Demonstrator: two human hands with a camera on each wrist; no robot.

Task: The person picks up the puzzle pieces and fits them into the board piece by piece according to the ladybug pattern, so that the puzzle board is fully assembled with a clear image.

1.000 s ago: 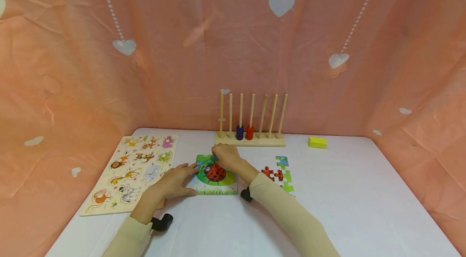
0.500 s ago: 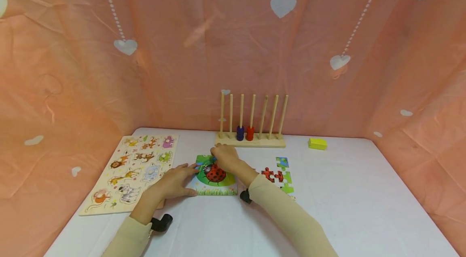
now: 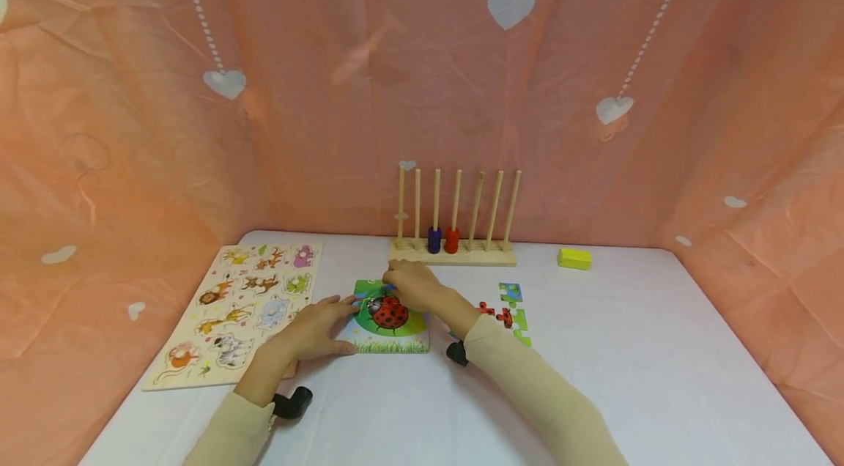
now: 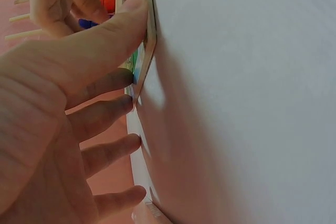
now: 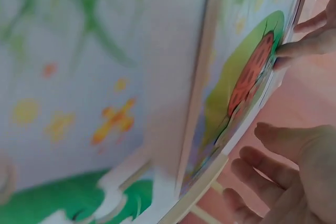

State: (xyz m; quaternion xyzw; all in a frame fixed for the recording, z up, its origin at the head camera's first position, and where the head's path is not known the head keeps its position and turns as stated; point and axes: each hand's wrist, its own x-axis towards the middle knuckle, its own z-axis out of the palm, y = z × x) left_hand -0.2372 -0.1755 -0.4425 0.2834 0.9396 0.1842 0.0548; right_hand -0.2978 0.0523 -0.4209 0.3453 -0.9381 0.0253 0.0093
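A square ladybug jigsaw board [image 3: 393, 346] lies on the white table. My left hand [image 3: 313, 330] rests along its left side with fingers spread; in the left wrist view the thumb [image 4: 115, 27] lies over the board's near edge and fingertips touch another edge. My right hand [image 3: 418, 286] is over the board's upper right part, fingers bent. In the right wrist view the right hand [image 5: 286, 177] has loosely bent fingers, and no piece shows between them. The ladybug picture [image 5: 254, 72] appears there from the side. Loose jigsaw pieces [image 3: 511, 292] lie right of the board, partly behind my right forearm.
A wooden animal peg puzzle [image 3: 209, 349] lies at the left. Behind the jigsaw stands a wooden peg rack [image 3: 475, 258] with a blue bead stack [image 3: 434, 240] and a red bead stack [image 3: 452, 240]. A yellow block [image 3: 574, 259] sits at the back right.
My right hand and forearm have shifted slightly to the right, covering more of the loose pieces. My left hand stays at the board's left side.
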